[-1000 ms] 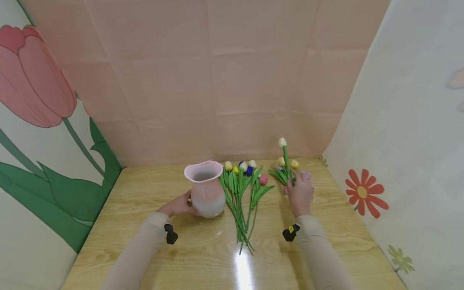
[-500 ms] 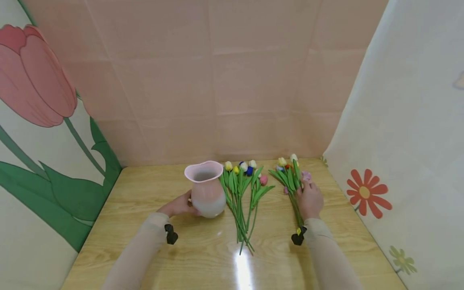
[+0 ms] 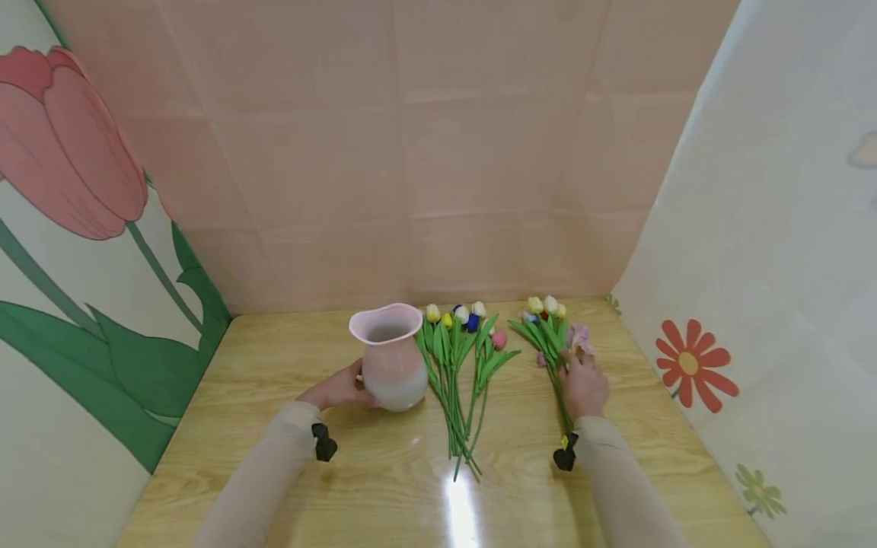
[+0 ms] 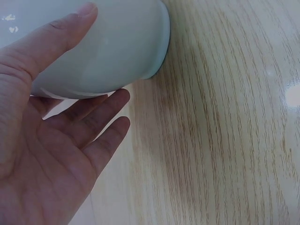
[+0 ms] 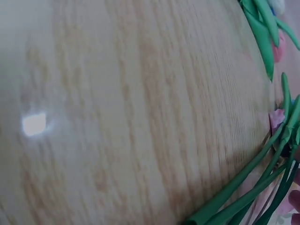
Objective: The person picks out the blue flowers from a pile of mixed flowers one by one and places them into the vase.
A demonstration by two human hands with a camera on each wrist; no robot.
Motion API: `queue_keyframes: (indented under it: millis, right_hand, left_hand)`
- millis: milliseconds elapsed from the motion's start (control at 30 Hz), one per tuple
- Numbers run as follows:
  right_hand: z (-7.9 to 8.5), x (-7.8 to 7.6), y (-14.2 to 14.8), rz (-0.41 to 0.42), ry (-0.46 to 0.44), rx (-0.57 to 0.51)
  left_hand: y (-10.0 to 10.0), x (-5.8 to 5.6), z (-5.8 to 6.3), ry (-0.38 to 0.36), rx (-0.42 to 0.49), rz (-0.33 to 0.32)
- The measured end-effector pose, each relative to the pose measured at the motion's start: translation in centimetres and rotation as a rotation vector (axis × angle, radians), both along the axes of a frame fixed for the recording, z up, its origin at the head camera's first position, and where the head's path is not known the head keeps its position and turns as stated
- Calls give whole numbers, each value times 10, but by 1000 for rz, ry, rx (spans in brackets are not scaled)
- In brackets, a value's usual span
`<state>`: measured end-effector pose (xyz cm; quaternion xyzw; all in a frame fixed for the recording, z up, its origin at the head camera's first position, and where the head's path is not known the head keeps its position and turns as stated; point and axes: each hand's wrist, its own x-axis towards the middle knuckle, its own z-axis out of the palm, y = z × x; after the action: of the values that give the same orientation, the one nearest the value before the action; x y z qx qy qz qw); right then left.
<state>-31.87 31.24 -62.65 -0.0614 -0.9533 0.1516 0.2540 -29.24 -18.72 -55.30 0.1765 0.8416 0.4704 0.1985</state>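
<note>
A vase point(image 3: 393, 373), pink above and pale grey-white below, has a wavy pink rim and stands on the table left of centre. My left hand point(image 3: 342, 387) holds its lower left side; in the left wrist view the thumb lies across the vase and the fingers curve under it. At the right, my right hand point(image 3: 585, 387) is at a bunch of artificial tulips point(image 3: 546, 339) with white and yellow heads, just below a purple flower point(image 3: 578, 337). In the right wrist view only fingertips point(image 5: 295, 199) show, beside green stems point(image 5: 243, 197); their hold is unclear.
Between the hands lies a second bunch of tulips point(image 3: 448, 365) with white, yellow and blue heads, next to a pink one point(image 3: 499, 339). The wooden table point(image 3: 384, 487) ends at a pink backdrop point(image 3: 411, 190), with printed sheets on both sides.
My right hand has lowered the white tulip into the right-hand bunch, let it go, and shifted slightly right toward the purple flower. The left hand and the vase have stayed put.
</note>
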Motion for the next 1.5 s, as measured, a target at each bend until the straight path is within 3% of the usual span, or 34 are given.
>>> queue_keyframes:
  millis: [100,333,767,1033,1267,1500]
  right_hand:
    - [2,1,-2,-1,-11,5]
    - [19,0,-17,19,97,6]
    - [43,-5,-69,208,138,93]
    - [40,2,-108,310,124,169]
    - [31,19,-137,325,-32,171]
    - [20,34,-154,285,-378,139]
  left_hand:
    - [0,0,0,-2,-10,4]
    - [-1,-1,0,-13,-10,8]
    - [-2,0,0,-12,-11,11]
    - [-2,0,-1,-4,-1,5]
    - [-2,-2,-2,-17,9,9]
    - [-3,-2,-2,-29,15,7]
